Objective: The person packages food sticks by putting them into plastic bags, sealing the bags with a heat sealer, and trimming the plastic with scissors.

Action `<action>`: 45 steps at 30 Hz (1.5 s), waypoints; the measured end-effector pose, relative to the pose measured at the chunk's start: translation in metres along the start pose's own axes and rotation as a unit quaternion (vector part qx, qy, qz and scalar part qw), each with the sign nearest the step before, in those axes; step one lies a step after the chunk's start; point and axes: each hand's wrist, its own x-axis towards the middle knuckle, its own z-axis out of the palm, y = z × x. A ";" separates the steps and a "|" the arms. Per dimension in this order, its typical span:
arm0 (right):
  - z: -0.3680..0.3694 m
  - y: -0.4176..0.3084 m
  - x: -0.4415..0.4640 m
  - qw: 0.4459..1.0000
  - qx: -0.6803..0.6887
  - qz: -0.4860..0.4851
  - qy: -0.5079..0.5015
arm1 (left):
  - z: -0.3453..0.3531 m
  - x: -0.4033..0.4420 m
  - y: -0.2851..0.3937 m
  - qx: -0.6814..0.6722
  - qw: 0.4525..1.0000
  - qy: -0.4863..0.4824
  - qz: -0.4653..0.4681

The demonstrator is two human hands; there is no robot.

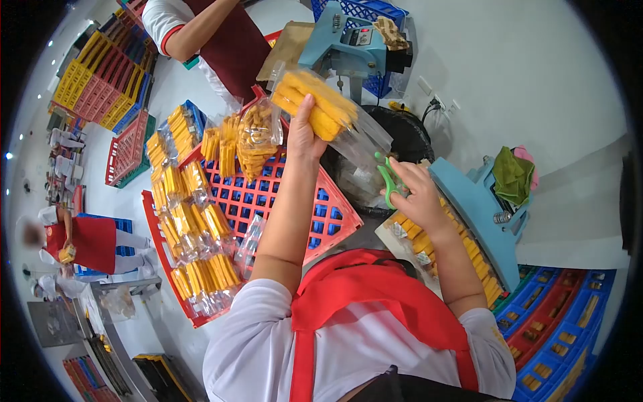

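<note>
My left hand [303, 139] is closed around a clear plastic bag of yellow food sticks [315, 100], raised in front of me. The bag's loose plastic end [365, 142] trails right and down, over a black-lined bin [400, 134]. Green-handled scissors [386, 179] are held in my right hand [420, 193], close by that loose end. Whether the blades touch the plastic I cannot tell. Below my left hand, a red crate [337, 221] carries several filled packs [204, 276] in rows and a larger bag of yellow pieces [258, 137].
Light-blue sealing machines stand at the top [335, 40] and right [474, 218]. More yellow packs [423, 244] lie beside the right machine. Stacked crates [549, 335] are at lower right. A co-worker [231, 47] stands at the top; another person [84, 244] is far left.
</note>
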 end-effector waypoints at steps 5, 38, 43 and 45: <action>0.003 0.012 0.001 1.000 0.000 -0.008 0.004 | -0.006 0.005 -0.005 0.054 0.998 -0.012 0.013; -0.016 0.015 0.022 0.949 -0.249 0.018 -0.191 | -0.022 0.048 0.007 0.038 0.997 -0.049 0.051; -0.028 -0.008 0.035 0.968 -0.217 0.023 -0.126 | -0.016 0.052 0.007 0.116 0.985 -0.075 0.104; -0.008 0.013 0.031 0.956 -0.245 0.021 -0.159 | -0.013 0.055 0.002 0.121 0.983 -0.073 0.114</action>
